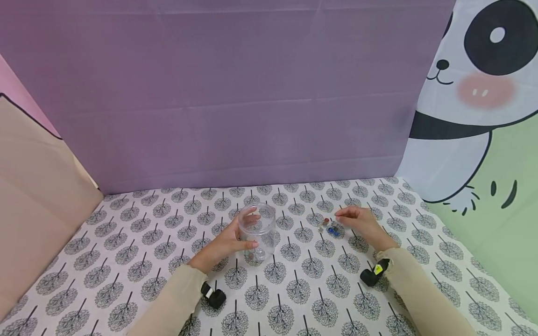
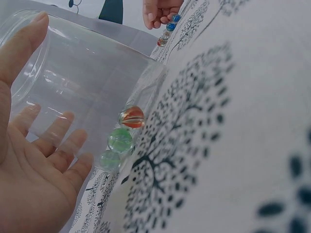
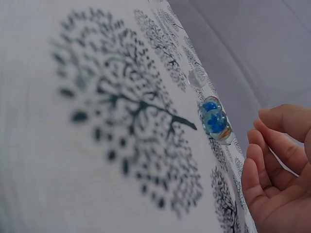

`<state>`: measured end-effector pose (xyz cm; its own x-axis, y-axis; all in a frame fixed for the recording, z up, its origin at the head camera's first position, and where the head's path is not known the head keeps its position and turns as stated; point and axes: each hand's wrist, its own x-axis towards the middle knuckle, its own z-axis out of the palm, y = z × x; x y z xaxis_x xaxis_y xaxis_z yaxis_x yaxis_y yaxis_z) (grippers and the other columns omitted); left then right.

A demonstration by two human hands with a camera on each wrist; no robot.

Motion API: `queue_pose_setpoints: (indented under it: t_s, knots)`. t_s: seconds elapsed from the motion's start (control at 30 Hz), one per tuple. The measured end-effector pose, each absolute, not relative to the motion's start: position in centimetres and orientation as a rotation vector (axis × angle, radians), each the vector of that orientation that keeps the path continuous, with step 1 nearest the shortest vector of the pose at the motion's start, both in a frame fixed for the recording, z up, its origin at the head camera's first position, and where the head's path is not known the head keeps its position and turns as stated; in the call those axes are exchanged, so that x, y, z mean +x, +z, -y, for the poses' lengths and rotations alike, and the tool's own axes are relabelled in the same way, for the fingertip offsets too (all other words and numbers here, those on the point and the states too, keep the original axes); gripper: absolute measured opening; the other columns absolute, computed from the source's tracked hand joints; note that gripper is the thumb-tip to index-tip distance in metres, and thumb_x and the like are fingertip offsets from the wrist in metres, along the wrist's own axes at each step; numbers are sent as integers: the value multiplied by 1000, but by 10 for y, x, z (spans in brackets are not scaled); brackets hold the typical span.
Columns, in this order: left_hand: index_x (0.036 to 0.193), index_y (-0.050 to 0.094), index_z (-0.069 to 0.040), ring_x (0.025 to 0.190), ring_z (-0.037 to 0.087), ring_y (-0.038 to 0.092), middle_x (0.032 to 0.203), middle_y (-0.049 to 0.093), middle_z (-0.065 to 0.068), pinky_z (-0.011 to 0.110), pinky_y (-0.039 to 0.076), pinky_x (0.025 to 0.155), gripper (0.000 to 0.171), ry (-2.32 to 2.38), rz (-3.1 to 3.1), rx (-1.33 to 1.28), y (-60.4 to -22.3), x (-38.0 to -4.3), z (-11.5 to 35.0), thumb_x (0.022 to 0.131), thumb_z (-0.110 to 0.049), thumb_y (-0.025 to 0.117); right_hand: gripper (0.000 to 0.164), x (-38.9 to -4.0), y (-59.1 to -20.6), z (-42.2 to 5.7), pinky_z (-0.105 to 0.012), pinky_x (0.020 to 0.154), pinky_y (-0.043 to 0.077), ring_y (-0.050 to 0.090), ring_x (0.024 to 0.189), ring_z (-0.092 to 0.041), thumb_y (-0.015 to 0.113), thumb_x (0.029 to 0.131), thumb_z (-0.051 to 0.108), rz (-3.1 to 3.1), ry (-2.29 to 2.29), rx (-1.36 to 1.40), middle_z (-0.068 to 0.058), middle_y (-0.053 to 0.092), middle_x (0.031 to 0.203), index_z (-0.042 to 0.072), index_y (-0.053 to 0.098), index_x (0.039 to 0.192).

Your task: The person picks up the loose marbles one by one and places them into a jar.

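Note:
A clear plastic jar (image 1: 257,233) stands on the patterned cloth, its round rim facing up. My left hand (image 1: 229,240) holds it from the left side, thumb in front and fingers behind. At the jar's bottom, the left wrist view shows an orange-striped marble (image 2: 131,117) and two green marbles (image 2: 119,140). To the right of the jar lies a small group of loose marbles (image 1: 333,230), some blue, one reddish and some clear. Just beside that group hovers my right hand (image 1: 357,221), its fingers loosely bent; I see nothing between thumb and forefinger (image 3: 272,145).
A white cloth (image 1: 290,289) printed with dark trees covers the table. Behind it hangs a purple curtain (image 1: 252,102), with a panda-printed panel (image 1: 475,107) at the right and a beige panel (image 1: 38,200) at the left.

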<state>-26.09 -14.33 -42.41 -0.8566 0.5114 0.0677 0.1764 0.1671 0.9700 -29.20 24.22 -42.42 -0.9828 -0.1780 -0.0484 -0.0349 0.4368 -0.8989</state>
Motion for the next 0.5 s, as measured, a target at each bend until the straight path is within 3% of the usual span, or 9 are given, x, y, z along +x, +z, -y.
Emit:
queue_pose_setpoints:
  t_s: [0.13, 0.5]
  knots:
    - [148, 19, -33, 142, 29, 26, 154, 28, 7, 60, 17, 114, 91, 1739, -2178, 661, -424, -261, 143, 78, -18, 75, 32, -295, -427, -242, -27, 87, 46, 57, 96, -14, 61, 90, 19, -2541, -1582, -201, -12, 62, 116, 1, 61, 117]
    - [149, 17, -28, 142, 32, 23, 155, 26, 10, 59, 21, 113, 92, 1733, -2170, 680, -423, -261, 143, 79, -15, 74, 29, -297, -427, -239, -25, 85, 48, 58, 92, -10, 63, 89, 18, -2555, -1556, -228, -9, 66, 110, 1, 63, 113]
